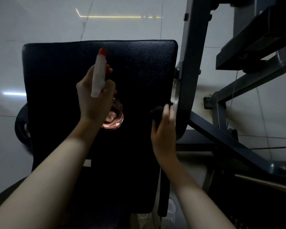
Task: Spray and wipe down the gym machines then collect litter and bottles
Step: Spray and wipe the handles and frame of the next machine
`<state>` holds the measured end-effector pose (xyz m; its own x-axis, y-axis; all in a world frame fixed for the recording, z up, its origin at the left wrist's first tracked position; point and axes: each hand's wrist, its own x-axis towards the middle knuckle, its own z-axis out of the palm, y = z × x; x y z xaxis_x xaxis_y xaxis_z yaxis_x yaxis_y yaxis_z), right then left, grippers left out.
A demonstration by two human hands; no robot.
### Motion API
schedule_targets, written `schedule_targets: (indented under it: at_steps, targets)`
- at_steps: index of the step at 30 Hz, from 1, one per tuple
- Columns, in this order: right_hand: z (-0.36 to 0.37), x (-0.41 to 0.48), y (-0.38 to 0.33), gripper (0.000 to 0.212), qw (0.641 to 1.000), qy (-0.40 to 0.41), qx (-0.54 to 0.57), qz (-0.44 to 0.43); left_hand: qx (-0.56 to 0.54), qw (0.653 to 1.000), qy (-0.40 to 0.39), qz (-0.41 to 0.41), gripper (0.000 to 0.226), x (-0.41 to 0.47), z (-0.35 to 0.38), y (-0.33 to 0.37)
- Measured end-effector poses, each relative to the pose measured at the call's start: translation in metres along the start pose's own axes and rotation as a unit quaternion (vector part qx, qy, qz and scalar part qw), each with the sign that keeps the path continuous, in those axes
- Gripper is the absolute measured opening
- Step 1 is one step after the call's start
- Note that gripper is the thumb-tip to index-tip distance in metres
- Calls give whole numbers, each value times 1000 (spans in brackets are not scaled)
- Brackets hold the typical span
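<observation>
Left hand [94,103] grips a spray bottle [98,76] (red nozzle); right hand [163,131] clutches dark cloth [156,114] at the grained black pad [139,66].

grained glossy black leather pad [139,66]; painted metal frame [193,52].

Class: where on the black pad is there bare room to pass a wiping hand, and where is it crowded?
Bare: upper right of the pad, between the spray bottle and the grey frame; its upper left, outside the left hand; the lower middle, below the bottle. Crowded: the right edge, where the right hand holds a cloth beside the frame.
</observation>
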<state>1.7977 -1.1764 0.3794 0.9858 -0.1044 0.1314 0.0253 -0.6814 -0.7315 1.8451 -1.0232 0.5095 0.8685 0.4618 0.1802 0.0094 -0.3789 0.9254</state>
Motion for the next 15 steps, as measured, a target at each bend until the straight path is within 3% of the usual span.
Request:
schedule_targets:
  at_steps: [5, 11, 15]
  targets:
    - [-5, -60, 23, 61, 997, -51, 1, -57, 17, 999, -26, 6, 29, -10, -10, 4]
    - [-18, -34, 21, 54, 991, -46, -32, -118, 60, 994, -77, 52, 26, -30, -36, -16]
    - [-22, 14, 4, 53, 994, 0, -39, -102, 66, 994, -63, 66, 32, -39, -37, -29]
